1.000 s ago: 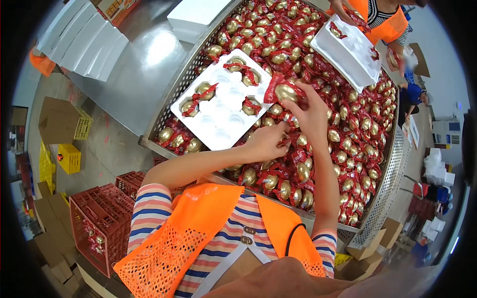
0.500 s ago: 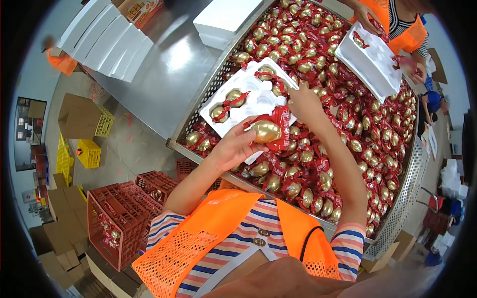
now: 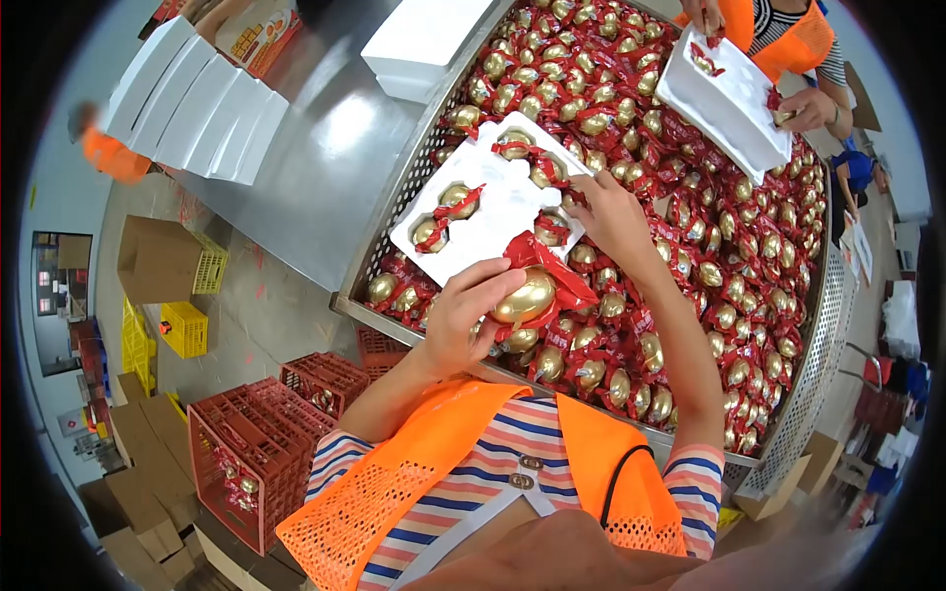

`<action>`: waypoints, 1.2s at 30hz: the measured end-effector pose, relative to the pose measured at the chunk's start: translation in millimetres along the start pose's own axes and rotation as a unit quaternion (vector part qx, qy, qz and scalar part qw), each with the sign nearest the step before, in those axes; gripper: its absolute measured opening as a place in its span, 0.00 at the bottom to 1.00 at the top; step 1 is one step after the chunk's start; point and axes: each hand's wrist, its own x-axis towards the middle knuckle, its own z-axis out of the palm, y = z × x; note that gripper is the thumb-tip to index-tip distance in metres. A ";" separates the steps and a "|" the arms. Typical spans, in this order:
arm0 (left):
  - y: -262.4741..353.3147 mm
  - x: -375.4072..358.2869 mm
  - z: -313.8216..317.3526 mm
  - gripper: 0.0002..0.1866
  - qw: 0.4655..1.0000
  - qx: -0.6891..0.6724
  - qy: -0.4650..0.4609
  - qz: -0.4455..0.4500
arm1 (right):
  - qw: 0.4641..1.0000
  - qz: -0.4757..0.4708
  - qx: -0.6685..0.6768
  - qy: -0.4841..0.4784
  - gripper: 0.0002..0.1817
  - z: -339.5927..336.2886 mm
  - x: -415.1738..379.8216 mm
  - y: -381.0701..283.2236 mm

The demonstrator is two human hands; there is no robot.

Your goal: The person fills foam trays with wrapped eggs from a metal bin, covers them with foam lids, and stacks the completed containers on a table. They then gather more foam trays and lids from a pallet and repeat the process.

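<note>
R hand [image 3: 611,215] moved to tray [image 3: 501,202], L [image 3: 463,317] w/ egg [image 3: 526,295]

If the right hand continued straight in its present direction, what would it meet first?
Probably the red-and-gold wrapped egg in the white moulded tray, just ahead of the right hand; depth is unclear, so the tray's edge might come first.

Bright orange vest [image 3: 448,419], part solid, part open mesh — a thin black cord [image 3: 609,483] curves over its right panel. Beneath, a short-sleeved shirt [image 3: 473,463] striped blue, salmon and white, with pale grey placket [image 3: 493,528] and two metallic-looking buttons [image 3: 521,482].
</note>
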 end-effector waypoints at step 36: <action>-160.9 106.5 -1.3 0.29 0.874 0.280 -0.393 -0.054 | 0.978 -0.013 0.174 -0.113 0.10 12.9 -92.4 0.3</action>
